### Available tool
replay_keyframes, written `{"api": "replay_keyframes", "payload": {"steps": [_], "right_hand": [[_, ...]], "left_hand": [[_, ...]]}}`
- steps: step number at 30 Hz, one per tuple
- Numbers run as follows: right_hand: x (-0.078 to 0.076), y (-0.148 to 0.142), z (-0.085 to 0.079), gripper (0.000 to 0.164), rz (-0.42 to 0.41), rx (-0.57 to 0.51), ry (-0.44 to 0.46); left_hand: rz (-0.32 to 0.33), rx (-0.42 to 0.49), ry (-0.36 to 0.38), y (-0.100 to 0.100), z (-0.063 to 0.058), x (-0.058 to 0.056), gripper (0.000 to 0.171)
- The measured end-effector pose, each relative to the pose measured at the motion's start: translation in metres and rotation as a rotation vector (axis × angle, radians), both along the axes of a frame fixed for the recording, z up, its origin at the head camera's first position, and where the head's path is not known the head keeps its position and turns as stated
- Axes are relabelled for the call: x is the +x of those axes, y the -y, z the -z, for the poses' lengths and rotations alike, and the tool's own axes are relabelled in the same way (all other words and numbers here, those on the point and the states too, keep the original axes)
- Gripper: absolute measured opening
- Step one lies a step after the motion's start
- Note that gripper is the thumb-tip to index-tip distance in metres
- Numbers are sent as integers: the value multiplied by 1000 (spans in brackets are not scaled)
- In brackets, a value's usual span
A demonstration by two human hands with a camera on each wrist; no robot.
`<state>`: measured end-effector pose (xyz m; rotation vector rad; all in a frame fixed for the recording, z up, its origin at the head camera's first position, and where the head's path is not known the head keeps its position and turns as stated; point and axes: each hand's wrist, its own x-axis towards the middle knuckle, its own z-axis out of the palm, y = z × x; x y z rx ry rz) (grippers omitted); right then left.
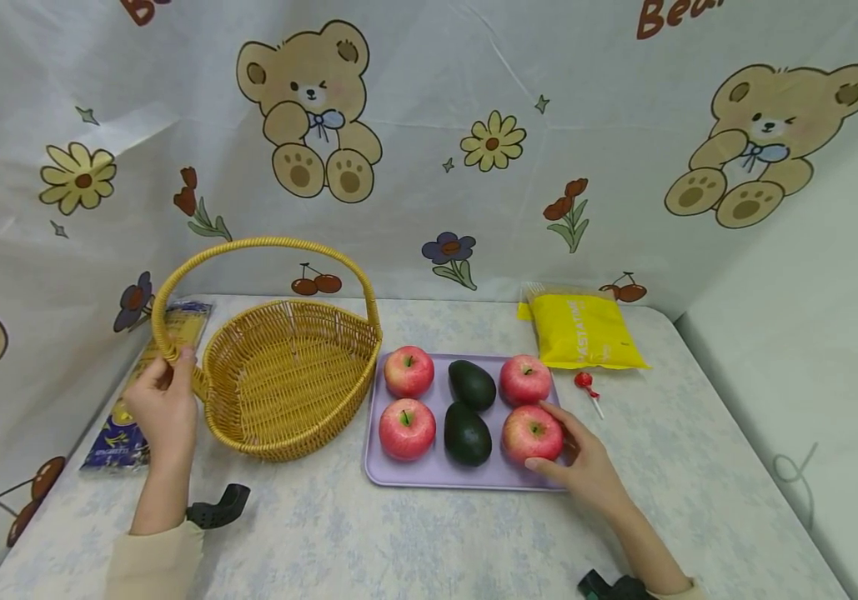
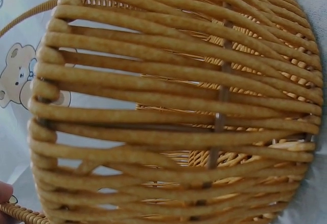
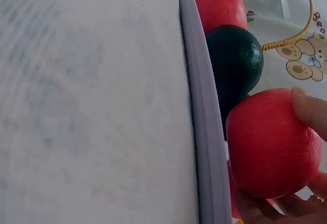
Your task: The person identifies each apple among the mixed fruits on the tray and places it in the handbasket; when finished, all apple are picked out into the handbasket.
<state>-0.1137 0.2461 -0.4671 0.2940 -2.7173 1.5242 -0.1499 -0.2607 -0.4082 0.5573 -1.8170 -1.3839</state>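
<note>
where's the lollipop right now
In the head view, the lollipop lies on the table, right of the lilac tray and just in front of the yellow packet.

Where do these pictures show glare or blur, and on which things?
Head view: mostly sharp, a pale sheen on the printed backdrop; left wrist view: basket fairly clear; right wrist view: the table looks blurred, and an avocado shows glints.

Pale, blue-mottled tabletop (image 1: 413, 546) — wicker basket (image 1: 293, 375), lilac tray (image 1: 421, 475), yellow packet (image 1: 586, 332), red lollipop (image 1: 584, 381), spaghetti bag (image 1: 119, 437) lying on it
</note>
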Motion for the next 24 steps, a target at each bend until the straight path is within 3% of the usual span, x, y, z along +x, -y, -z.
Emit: {"api": "replay_keyframes", "payload": {"steps": [11, 19, 24], "right_hand": [[-2, 21, -35, 74, -59, -106, -33], [-20, 74, -68, 76, -189, -267, -74], [-32, 114, -82, 77, -233, -251, -55]], "left_hand": [[6, -10, -4, -1, -2, 2, 31], [0, -13, 10, 0, -2, 1, 32], [8, -8, 11, 0, 0, 3, 33]]}}
